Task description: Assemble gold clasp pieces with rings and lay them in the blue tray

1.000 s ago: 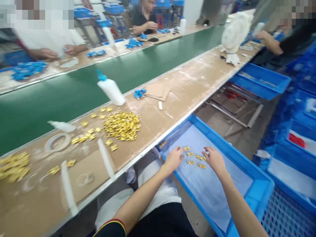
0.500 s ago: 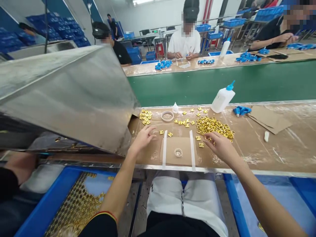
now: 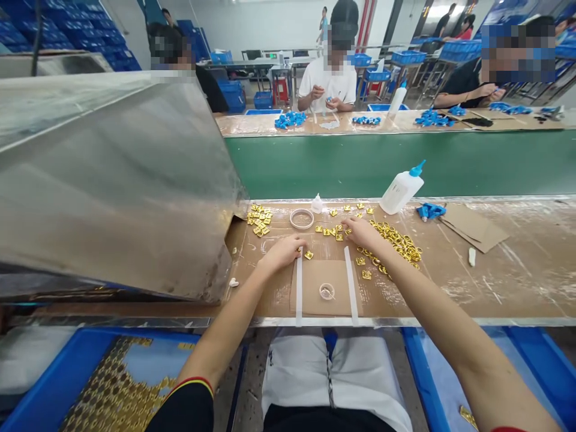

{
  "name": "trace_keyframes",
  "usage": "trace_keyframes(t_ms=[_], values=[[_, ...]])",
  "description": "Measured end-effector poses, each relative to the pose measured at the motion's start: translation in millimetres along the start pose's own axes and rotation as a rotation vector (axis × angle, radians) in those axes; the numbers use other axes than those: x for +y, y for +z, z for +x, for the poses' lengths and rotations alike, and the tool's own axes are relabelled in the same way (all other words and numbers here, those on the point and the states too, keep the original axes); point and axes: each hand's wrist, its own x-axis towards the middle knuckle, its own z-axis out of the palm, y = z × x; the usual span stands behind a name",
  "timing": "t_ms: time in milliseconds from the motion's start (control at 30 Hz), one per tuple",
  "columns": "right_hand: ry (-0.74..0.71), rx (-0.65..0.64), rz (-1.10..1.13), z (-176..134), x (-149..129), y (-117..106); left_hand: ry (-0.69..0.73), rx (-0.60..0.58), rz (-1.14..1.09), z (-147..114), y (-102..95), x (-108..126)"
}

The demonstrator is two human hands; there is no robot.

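Observation:
My left hand (image 3: 284,251) is just left of the brown cardboard pad (image 3: 315,273), fingers bent down and pinched on a small gold square piece by the left tape strip. Just right of those fingertips lies another gold square piece (image 3: 308,255). My right hand (image 3: 363,234) reaches over to the group of gold square pieces (image 3: 326,231), its fingertips closed on one at the group's right end. Under my right forearm spreads a pile of gold rings (image 3: 402,243), partly covered. A small clear cup (image 3: 327,291) stands on the pad.
A tape roll (image 3: 301,219), a small white bottle (image 3: 317,204) and a large blue-capped bottle (image 3: 402,191) stand toward the back. A metal housing (image 3: 135,180) blocks the left. Blue pieces (image 3: 431,211) and cardboard sheets (image 3: 477,225) lie right. Co-workers sit across the green divider (image 3: 342,162).
My left hand has moved right to the gold square piece beside the pad. My right hand has left the ring pile's edge and moved left and away from me to the square pieces.

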Motion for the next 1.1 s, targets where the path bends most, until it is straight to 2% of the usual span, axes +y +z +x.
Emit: trace_keyframes(t_ms=[233,567,667,933,1033,1100], values=[[-0.019,-0.032,0.052,3.9,-3.7,0.1,0.076,-0.039,0.010,8.4,3.9,9.5],[-0.040,-0.018,0.099,1.9,-11.8,-3.2,0.060,0.030,-0.009,10.1,5.6,0.4],[-0.043,-0.037,0.088,3.7,-15.3,-4.1,0.038,0.055,0.003,19.4,1.1,-2.0],[-0.059,-0.035,0.071,-3.4,-25.9,-13.3,0.025,0.110,0.030,66.7,-16.9,5.9],[-0.095,0.006,0.100,-18.6,-29.2,-22.6,0.042,0.133,0.034,65.9,-24.4,12.2],[-0.110,0.049,0.137,-39.6,-27.3,-30.0,0.070,0.158,0.036,58.3,-30.4,18.2]])
